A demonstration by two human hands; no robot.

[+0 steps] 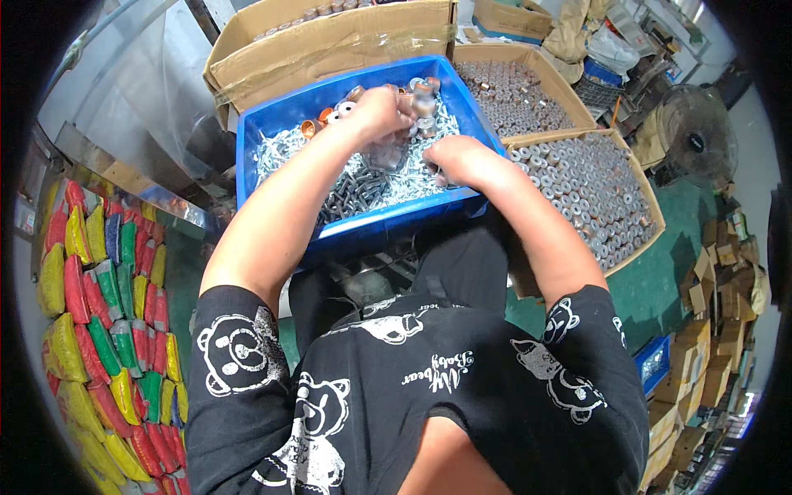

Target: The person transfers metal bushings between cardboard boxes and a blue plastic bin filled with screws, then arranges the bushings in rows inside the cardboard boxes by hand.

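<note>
A blue plastic bin (272,111) in front of me holds a heap of silvery screws (285,153) and a patch of dark screws (356,194). Copper-coloured metal caps (310,129) lie along its far part. My left hand (388,114) is over the middle of the bin, its fingers bent down beside a cluster of small round metal parts (425,103); what they pinch is blurred. At the bin's near right side, my right hand (464,162) reaches down to the screws with curled fingers, their tips partly hidden.
Two cardboard boxes of upright, washer-topped cylinders, one farther off (516,99) and one nearer (590,198), stand right of the bin. Behind it is another cardboard box (330,49). A fan (697,140) stands at right; colourful filled sacks (111,330) are stacked at left.
</note>
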